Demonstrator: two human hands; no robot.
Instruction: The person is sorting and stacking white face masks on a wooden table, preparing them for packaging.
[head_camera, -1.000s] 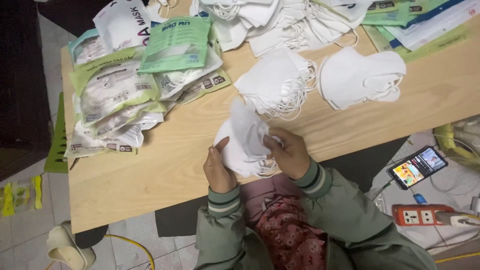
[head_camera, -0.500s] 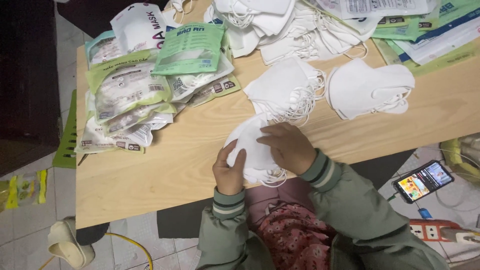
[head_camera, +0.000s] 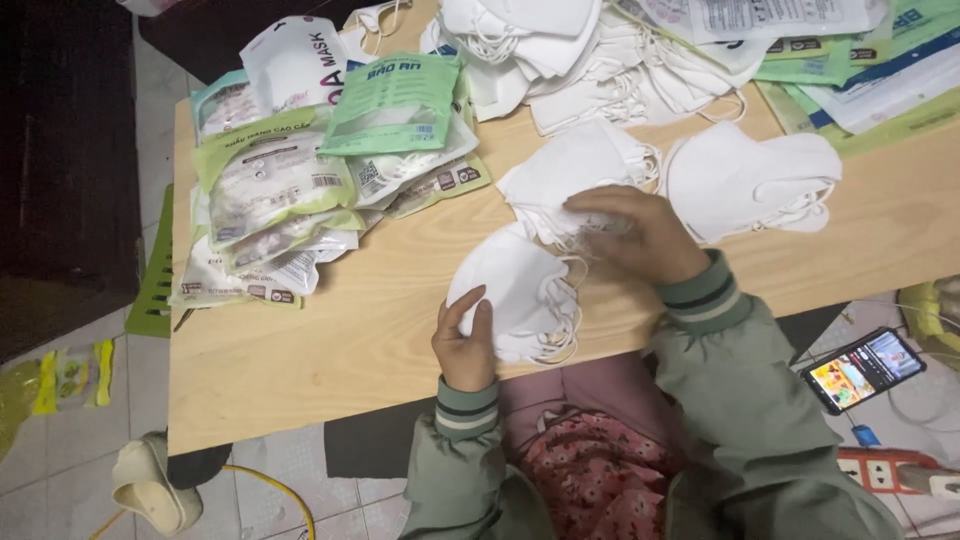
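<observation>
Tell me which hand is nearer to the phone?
Right. The right hand rests on masks, up-left of the phone; the left hand is farther left, at the table edge.

Light wooden table (head_camera: 330, 340) on a grey tiled floor (head_camera: 60, 470), with dark furniture (head_camera: 60, 150) at the left. A green plastic stool (head_camera: 152, 290) stands at the table's left edge. A phone (head_camera: 862, 368) with a lit screen and a power strip (head_camera: 890, 470) lie on the floor at lower right.

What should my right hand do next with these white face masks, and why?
Probably lift one mask off the stack and bring it to the small pile. The right hand already rests on that stack's edge, while the left hand steadies the pile.
</observation>
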